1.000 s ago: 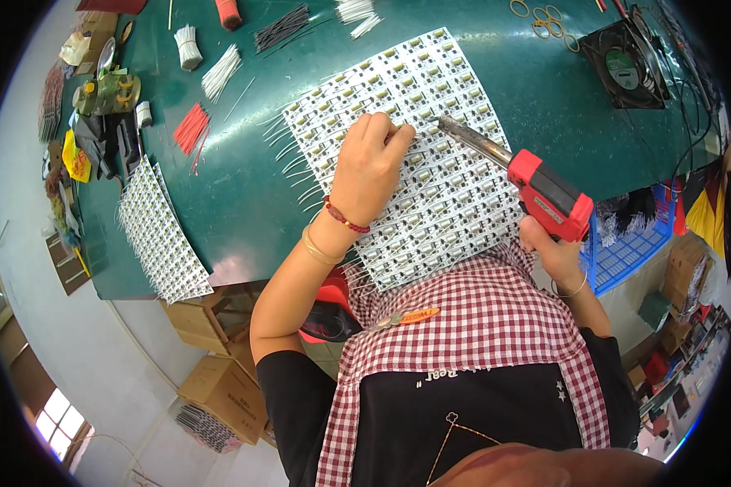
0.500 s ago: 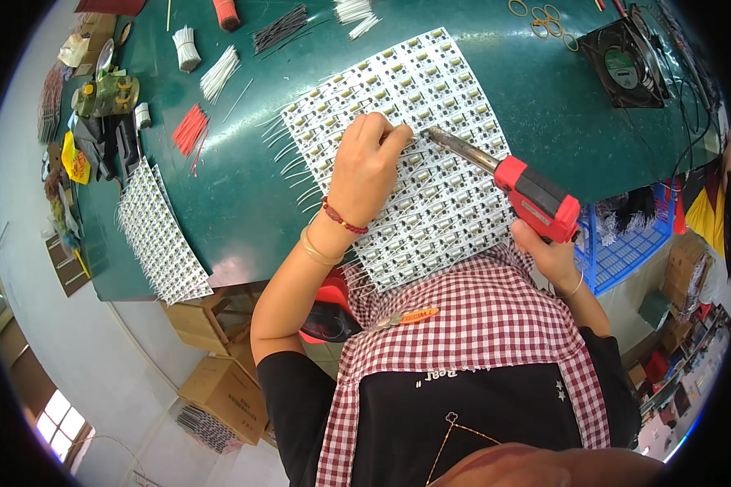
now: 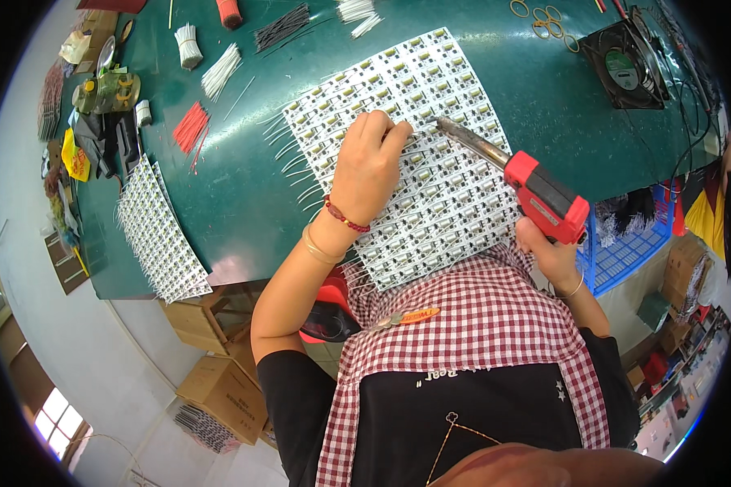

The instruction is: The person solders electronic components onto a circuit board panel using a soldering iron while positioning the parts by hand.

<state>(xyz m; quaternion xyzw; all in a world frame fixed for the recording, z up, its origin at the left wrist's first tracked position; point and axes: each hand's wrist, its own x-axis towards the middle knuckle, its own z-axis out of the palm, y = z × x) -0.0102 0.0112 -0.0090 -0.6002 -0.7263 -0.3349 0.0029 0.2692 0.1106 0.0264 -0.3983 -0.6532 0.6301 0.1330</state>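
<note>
My left hand [image 3: 367, 166] presses flat on white circuit panel [image 3: 430, 154], lying on green bench [image 3: 244, 187]. Panel thin, light, probably fragile; hold by edges. Right hand [image 3: 554, 253] grips red soldering gun [image 3: 536, 195], tip near panel.

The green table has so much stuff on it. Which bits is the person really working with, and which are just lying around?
In use:
- big panel of small circuit boards, under the left hand
- red soldering gun, in the right hand

Lying about:
- second panel
- red wire bundle
- white wire bundles
- black fan
- rubber bands
</note>
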